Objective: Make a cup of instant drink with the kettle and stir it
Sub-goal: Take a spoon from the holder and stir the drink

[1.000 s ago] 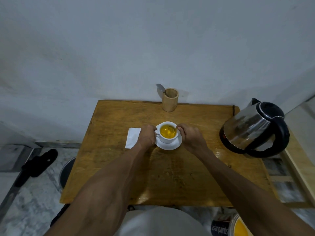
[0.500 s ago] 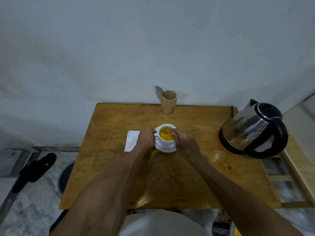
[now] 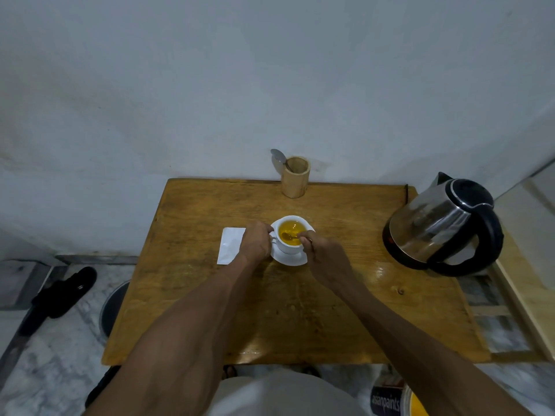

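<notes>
A white cup (image 3: pixel 289 247) full of yellow drink stands on a white saucer (image 3: pixel 290 259) in the middle of the wooden table (image 3: pixel 345 310). My left hand (image 3: pixel 256 243) grips the cup at its left side, where the handle is. My right hand (image 3: pixel 322 254) pinches a small spoon (image 3: pixel 289 236) whose bowl lies in the drink. The steel kettle (image 3: pixel 441 225) with a black handle and lid sits at the table's right edge, apart from both hands.
A white sachet (image 3: pixel 229 245) lies flat left of the cup, partly under my left hand. A wooden holder (image 3: pixel 295 177) with another spoon (image 3: pixel 278 156) stands at the back edge by the wall. A paint tin (image 3: pixel 390 400) and a black sandal (image 3: pixel 64 291) are on the floor.
My right hand moved from the cup's right side to over its rim, and the spoon now dips into the drink. My left hand stayed on the cup. The camera tilted slightly.
</notes>
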